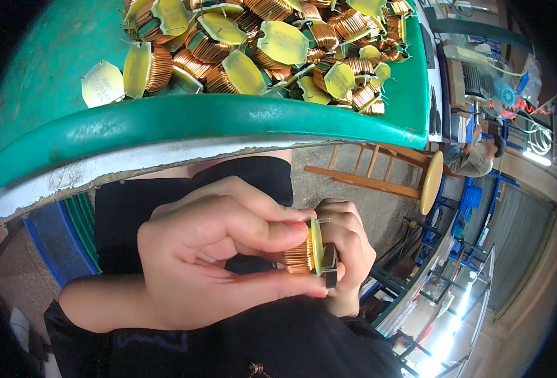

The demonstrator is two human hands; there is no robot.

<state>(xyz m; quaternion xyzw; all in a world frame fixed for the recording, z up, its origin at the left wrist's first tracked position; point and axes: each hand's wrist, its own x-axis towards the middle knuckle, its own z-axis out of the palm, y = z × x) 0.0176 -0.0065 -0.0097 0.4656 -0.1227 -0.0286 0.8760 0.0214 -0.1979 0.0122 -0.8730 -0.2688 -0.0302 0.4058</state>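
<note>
My left hand (209, 252) pinches a copper-wound coil (298, 257) between the thumb and fingers, over my lap. A yellow-green base plate (317, 244) is fixed to the coil's right side, with thin metal pins sticking out of it. My right hand (349, 252) is closed, its fingers curled around a small dark object (330, 268) with a flat face. That object sits right beside the plate's pin side; its kind and most of its body are hidden by the fingers. Whether it touches the plate, I cannot tell.
A green tray (196, 113) sits in front of me on a worn white tabletop edge (70, 176). Piled in it are several similar coils (283, 43) with yellow plates. To the right stand a wooden stool (432, 183), blue racks (473, 195) and another person (473, 157) farther off.
</note>
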